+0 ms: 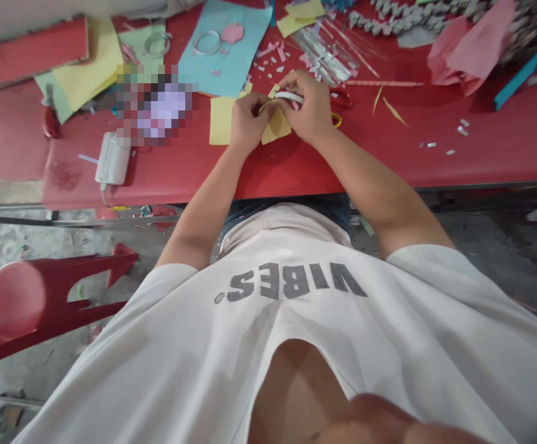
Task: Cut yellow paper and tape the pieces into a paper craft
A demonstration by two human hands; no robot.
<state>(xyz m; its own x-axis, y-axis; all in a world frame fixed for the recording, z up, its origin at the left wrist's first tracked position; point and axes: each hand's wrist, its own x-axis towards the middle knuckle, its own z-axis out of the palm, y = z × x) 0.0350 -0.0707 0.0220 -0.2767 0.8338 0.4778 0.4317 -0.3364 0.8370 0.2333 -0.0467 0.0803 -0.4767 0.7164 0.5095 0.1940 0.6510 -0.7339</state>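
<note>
Okay, your left hand (250, 122) and right hand (303, 105) pinch a yellow paper piece (276, 128) and white strip (289, 97) near the red table's (481, 148) near edge; light, flimsy, hold by edges.

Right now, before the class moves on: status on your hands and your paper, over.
Right hand pinching white paper strip. Left hand on yellow paper piece. Loose yellow sheet beside left hand, nothing over the work.
</note>
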